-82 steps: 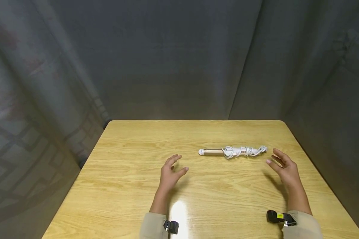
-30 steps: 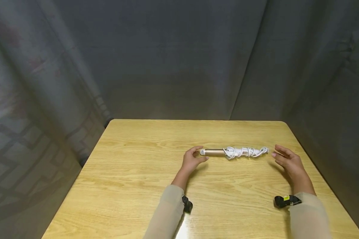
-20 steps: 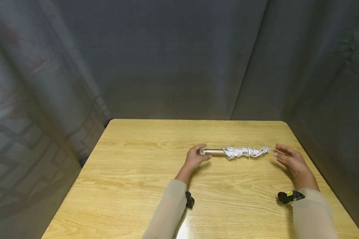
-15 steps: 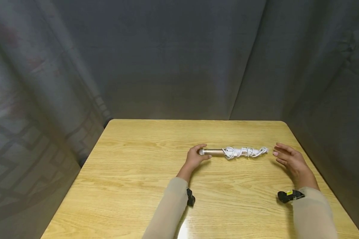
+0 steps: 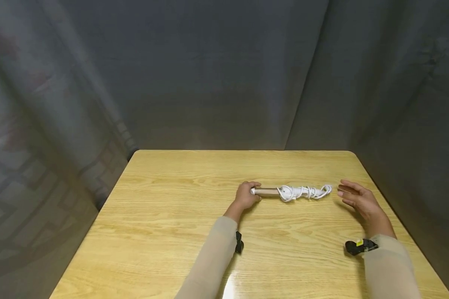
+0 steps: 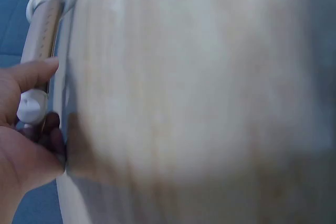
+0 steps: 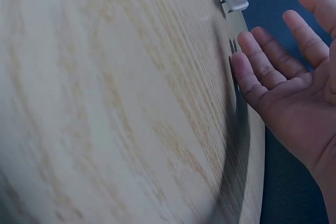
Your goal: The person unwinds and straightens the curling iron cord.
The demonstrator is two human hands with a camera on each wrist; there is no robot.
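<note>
Left hand point(image 5: 245, 197) grasps the tip of the curling iron point(image 5: 269, 191) lying on the table point(image 5: 164, 232); right hand point(image 5: 359, 200) hovers relaxed, fingers straight, near the cord-wrapped handle end.
A firm hold on both ends would likely keep the white cord point(image 5: 304, 192) from slipping.

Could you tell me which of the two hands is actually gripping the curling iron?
The left hand: its grip closes round the barrel tip of the curling iron. The right hand hangs open beside the cord-wrapped end, not touching it.
</note>
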